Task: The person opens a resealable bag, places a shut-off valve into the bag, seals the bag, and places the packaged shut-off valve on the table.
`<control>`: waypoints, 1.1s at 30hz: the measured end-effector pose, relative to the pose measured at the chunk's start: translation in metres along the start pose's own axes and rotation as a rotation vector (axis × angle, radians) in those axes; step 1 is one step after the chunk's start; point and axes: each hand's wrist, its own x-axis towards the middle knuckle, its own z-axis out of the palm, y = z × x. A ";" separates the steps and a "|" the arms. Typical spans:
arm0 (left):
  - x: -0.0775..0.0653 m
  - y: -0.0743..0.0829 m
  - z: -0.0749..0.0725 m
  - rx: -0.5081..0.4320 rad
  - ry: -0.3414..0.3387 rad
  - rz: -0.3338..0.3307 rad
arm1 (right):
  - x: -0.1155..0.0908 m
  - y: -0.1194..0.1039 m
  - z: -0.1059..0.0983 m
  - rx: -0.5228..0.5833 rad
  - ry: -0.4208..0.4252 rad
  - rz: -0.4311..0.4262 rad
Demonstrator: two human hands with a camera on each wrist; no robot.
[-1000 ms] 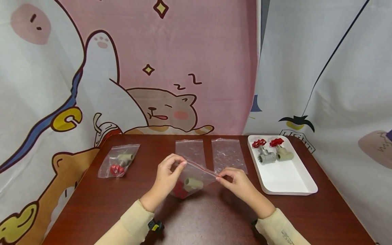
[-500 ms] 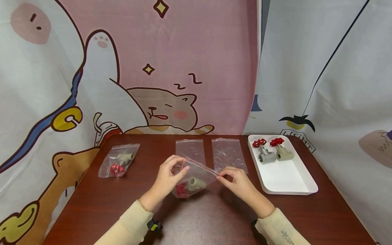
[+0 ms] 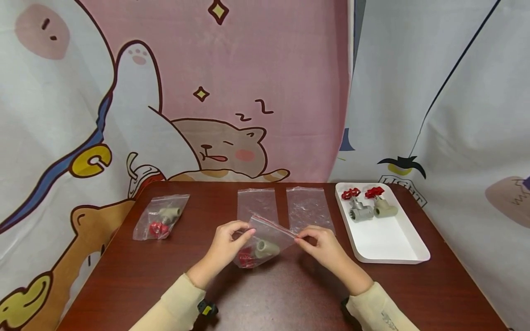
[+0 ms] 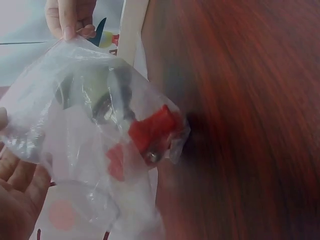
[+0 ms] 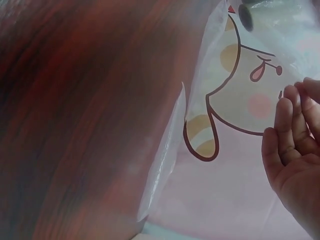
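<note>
My right hand (image 3: 320, 248) pinches the right end of the red-striped seal of a clear zip bag (image 3: 273, 232). Inside the bag lies a valve with a beige-green pipe body (image 3: 267, 248) and a red handwheel (image 3: 247, 258); the left wrist view shows the red handwheel (image 4: 152, 130) close up through the plastic. At the bag's left side is my left hand (image 3: 225, 246), thumb and fingers apart, below the free corner of the seal. Whether its fingers touch the plastic is hard to tell. In the right wrist view, my right hand (image 5: 295, 150) has its fingertips together at the bag.
Two flat clear bags (image 3: 256, 202) lie at the back of the brown table (image 3: 281, 299). A white tray (image 3: 393, 243) on the right holds a metal valve (image 3: 360, 211) and a beige valve (image 3: 384, 209), both with red handwheels. A bagged valve (image 3: 161, 218) lies at the left.
My left hand has let go of the seal's left end and moved slightly down, uncovering that corner. The bagged valve has shifted a little to the right. My right hand keeps its pinch.
</note>
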 end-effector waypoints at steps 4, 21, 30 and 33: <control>0.000 0.001 0.001 -0.014 0.041 0.024 | -0.002 0.002 -0.004 0.048 -0.054 0.031; 0.002 -0.015 0.000 -0.070 0.167 0.172 | -0.031 0.050 -0.087 -0.305 0.004 0.313; 0.004 0.002 -0.015 -0.106 0.192 0.154 | -0.058 0.093 -0.150 -0.444 0.062 0.690; 0.005 0.000 -0.020 -0.112 0.200 0.137 | -0.067 0.108 -0.164 -0.449 0.055 0.793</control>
